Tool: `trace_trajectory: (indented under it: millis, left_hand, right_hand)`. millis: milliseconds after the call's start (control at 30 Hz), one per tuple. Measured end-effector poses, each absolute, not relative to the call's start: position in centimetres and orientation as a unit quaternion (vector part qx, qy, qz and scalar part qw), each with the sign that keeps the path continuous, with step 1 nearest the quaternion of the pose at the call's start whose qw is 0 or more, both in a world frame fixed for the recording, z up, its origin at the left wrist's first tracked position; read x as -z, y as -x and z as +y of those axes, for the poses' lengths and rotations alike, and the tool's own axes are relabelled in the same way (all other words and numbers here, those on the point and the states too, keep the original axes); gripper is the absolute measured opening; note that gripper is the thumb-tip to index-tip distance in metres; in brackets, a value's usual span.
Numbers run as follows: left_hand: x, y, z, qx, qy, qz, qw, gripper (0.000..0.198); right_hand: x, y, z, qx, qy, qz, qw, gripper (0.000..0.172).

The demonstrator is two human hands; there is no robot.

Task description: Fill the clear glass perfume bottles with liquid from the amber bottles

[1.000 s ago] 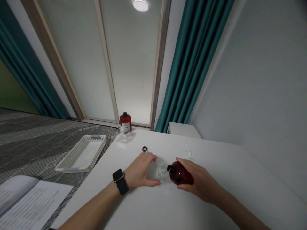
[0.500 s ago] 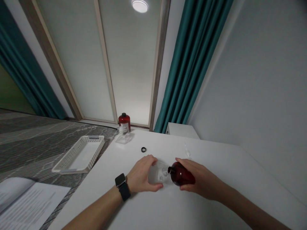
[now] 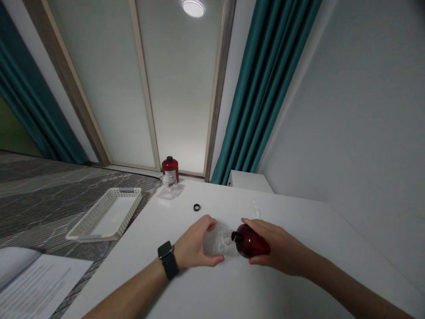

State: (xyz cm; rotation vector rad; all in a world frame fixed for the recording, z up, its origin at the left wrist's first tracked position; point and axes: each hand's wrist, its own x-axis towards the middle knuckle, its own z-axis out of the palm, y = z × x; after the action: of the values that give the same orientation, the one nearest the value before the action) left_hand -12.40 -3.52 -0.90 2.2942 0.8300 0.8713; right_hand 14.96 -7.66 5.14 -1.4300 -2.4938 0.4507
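Note:
My left hand (image 3: 199, 243), with a black watch on its wrist, is wrapped round a clear bottle (image 3: 215, 241) on the white table (image 3: 159, 283). In my right hand (image 3: 274, 246) is a dark red bottle (image 3: 249, 241), tilted on its side with its uncapped neck pointing left. That neck is over or right beside the clear bottle's mouth; whether they touch I cannot tell, and no liquid stream can be made out. A small black ring (image 3: 196, 207) lies beyond my left hand. Past the red bottle lies a small transparent piece (image 3: 256, 210).
At the table's back left corner stand a capped red bottle (image 3: 170, 168) and a clear flat container (image 3: 169, 191). To the left are a white basket (image 3: 75, 232) and an open booklet (image 3: 49, 277). Behind the table is a white cabinet (image 3: 250, 180).
The whole view has shifted slightly, so background items sit a little further left. Both hands keep their holds, with the bottles in nearly the same position.

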Motion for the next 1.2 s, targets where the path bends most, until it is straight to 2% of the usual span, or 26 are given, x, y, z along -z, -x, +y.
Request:
trace_trajectory:
  millis: [467, 1000, 1200]
  left_hand:
    - [0.9, 12.2, -3.6, -0.324, -0.850, 0.312, 0.274, 0.056]
    - [0.8, 12.2, -3.6, -0.325, -0.842, 0.311, 0.296, 0.057]
    - [0.9, 12.1, -3.5, -0.315, -0.846, 0.313, 0.296, 0.057]
  right_hand:
    - [-6.3, -14.6, -7.5, -0.155, 0.486, -0.855, 0.092, 0.082]
    - [-7.2, -14.5, -7.5, -0.143, 0.486, -0.859, 0.072, 0.085]
    - [-7.6, -14.5, -7.4, -0.159, 0.493, -0.855, 0.025, 0.086]
